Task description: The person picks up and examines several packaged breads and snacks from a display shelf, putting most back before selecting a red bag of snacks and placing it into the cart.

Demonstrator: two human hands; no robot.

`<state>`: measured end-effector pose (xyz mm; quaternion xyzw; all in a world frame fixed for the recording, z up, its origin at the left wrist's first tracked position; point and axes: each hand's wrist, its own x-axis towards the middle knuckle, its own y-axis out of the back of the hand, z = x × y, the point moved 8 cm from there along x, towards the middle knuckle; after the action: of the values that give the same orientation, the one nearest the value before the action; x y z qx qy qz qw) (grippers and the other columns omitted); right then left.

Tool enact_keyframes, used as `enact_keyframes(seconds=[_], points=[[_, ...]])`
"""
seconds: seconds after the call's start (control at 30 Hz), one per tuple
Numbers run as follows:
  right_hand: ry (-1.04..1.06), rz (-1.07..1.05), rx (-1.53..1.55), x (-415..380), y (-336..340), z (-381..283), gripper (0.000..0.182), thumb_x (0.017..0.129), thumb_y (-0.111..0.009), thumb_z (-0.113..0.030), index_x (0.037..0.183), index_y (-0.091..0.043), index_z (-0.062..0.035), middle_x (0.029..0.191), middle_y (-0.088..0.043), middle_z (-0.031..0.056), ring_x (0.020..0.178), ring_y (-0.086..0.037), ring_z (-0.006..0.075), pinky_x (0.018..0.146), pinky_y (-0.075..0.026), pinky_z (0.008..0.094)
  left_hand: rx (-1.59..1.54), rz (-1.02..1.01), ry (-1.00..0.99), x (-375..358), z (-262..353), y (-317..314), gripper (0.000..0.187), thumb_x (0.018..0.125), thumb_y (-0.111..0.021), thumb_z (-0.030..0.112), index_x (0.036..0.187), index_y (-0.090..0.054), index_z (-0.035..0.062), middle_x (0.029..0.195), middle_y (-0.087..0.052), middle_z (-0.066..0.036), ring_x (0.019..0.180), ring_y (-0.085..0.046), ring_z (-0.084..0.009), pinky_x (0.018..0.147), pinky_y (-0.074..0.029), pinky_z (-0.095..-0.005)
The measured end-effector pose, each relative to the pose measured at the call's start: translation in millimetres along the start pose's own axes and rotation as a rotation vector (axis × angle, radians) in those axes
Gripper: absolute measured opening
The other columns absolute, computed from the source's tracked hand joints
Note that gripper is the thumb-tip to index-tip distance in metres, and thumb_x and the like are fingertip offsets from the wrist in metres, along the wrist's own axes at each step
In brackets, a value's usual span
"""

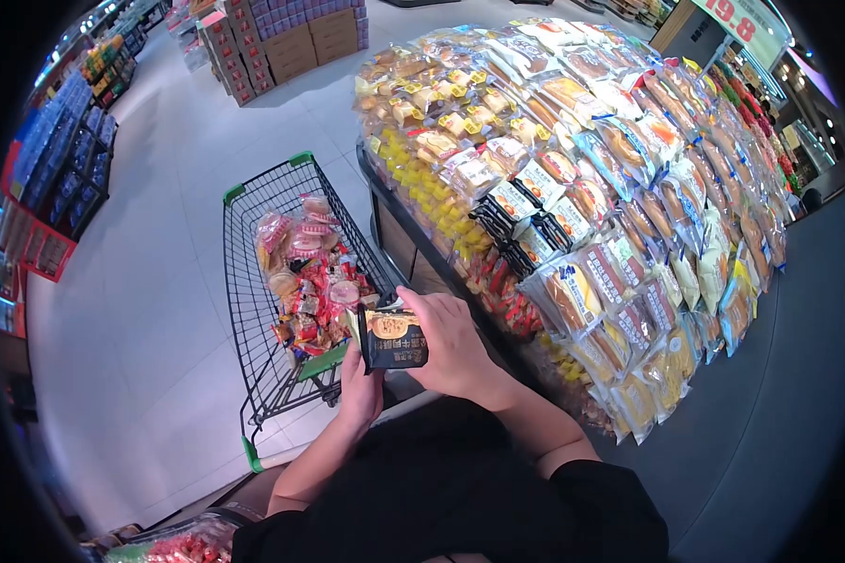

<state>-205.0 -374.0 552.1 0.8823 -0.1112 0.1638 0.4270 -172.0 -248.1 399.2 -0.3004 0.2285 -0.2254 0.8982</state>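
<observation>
A black packet [394, 342] with a picture of a round baked snack on its front is held in front of my body, over the near end of the cart. Its printing appears upside down to me. My left hand [359, 389] grips it from the left and below. From the right, my right hand [455, 342] has its fingers closed around the edge. Below and beyond is the wire shopping cart [234, 195] with green corners. Inside it lie pink-and-clear snack packs [305, 242] and many small red-wrapped snacks [343, 291].
A large sloping display of bagged breads [573, 94] rises to the right, with black-and-white packs [540, 183] near its left side. Stacked cartons [291, 52] stand ahead. Shelves [66, 159] line the left, and a price sign [737, 23] hangs upper right.
</observation>
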Motion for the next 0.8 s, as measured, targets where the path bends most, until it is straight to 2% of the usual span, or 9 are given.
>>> enact_keyframes(seconds=[0.1,0.17,0.27,0.33,0.4,0.47,0.63,0.73,0.8], points=[[-0.111,-0.020,-0.097,-5,-6,-1,0.093,0.064,-0.084,-0.023,0.142,-0.038,-0.0018,0.117,-0.056,0.0145,0.110,-0.055,0.0321,0.095,-0.040,0.0445,0.013,0.058,0.062,-3,-12,13,0.035,0.100,-0.046,0.004,0.135,-0.046,0.0018,0.125,-0.059,-0.009,0.114,-0.058,-0.0173,0.099,-0.046,-0.0323],[-0.271,-0.033,-0.105,-10,-9,0,0.100,0.065,-0.086,-0.032,0.145,-0.033,-0.0006,0.121,-0.053,0.0175,0.113,-0.054,0.0336,0.095,-0.043,0.0448,-0.027,0.050,0.061,-5,-16,12,0.035,0.100,-0.047,0.005,0.134,-0.046,0.0027,0.124,-0.059,-0.009,0.113,-0.058,-0.0169,0.098,-0.047,-0.0315],[-0.278,0.062,-0.035,-18,-15,-7,0.105,0.067,-0.086,-0.040,0.146,-0.029,0.0016,0.129,-0.046,0.0215,0.116,-0.053,0.0369,0.095,-0.046,0.0445,-0.067,0.054,0.045,-10,-6,-2,0.032,0.100,-0.049,0.011,0.132,-0.047,0.0057,0.121,-0.059,-0.007,0.111,-0.059,-0.0163,0.095,-0.048,-0.0306],[-0.240,0.039,0.025,-26,-23,-16,0.103,0.069,-0.085,-0.039,0.145,-0.029,0.0028,0.132,-0.043,0.0226,0.117,-0.053,0.0384,0.094,-0.048,0.0436,-0.026,-0.017,0.143,-6,-25,20,0.034,0.103,-0.042,0.018,0.133,-0.049,0.0040,0.128,-0.059,-0.009,0.114,-0.061,-0.0217,0.097,-0.051,-0.0384],[-0.201,0.009,0.085,-36,-27,-25,0.102,0.071,-0.085,-0.038,0.145,-0.029,0.0040,0.136,-0.039,0.0237,0.117,-0.052,0.0399,0.094,-0.049,0.0428,-0.041,0.005,0.129,-11,-18,13,0.037,0.103,-0.042,0.028,0.134,-0.050,0.0079,0.126,-0.060,-0.008,0.112,-0.062,-0.0209,0.092,-0.054,-0.0391],[-0.164,-0.105,0.225,-40,-33,-35,0.095,0.074,-0.083,-0.034,0.144,-0.031,0.0034,0.137,-0.037,0.0233,0.117,-0.052,0.0398,0.093,-0.051,0.0416,-0.045,-0.016,0.272,-16,-14,8,0.040,0.102,-0.044,0.033,0.133,-0.051,0.0086,0.127,-0.060,-0.008,0.113,-0.062,-0.0225,0.092,-0.054,-0.0394],[-0.211,-0.385,0.240,-55,-25,-32,0.081,0.075,-0.081,-0.022,0.142,-0.039,-0.0021,0.136,-0.039,0.0181,0.119,-0.053,0.0363,0.090,-0.051,0.0404,-0.177,-0.124,0.157,-13,-8,16,0.042,0.101,-0.051,0.031,0.133,-0.051,0.0043,0.127,-0.061,-0.011,0.114,-0.062,-0.0221,0.092,-0.055,-0.0351],[-0.057,-0.413,-0.092,-43,-9,-37,0.078,0.074,-0.077,-0.015,0.143,-0.041,-0.0060,0.143,-0.037,0.0148,0.129,-0.045,0.0353,0.100,-0.046,0.0439,-0.141,-0.090,0.245,-15,-18,23,0.046,0.101,-0.050,0.036,0.136,-0.049,0.0058,0.129,-0.060,-0.010,0.116,-0.061,-0.0224,0.096,-0.053,-0.0369],[0.373,-0.235,-0.376,-37,-2,-63,0.077,0.075,-0.073,-0.014,0.145,-0.042,-0.0103,0.154,-0.031,0.0122,0.139,-0.033,0.0353,0.110,-0.034,0.0498,-0.101,-0.141,0.313,-27,-11,-4,0.050,0.101,-0.049,0.041,0.140,-0.046,0.0079,0.135,-0.055,-0.010,0.120,-0.059,-0.0230,0.098,-0.052,-0.0388]])
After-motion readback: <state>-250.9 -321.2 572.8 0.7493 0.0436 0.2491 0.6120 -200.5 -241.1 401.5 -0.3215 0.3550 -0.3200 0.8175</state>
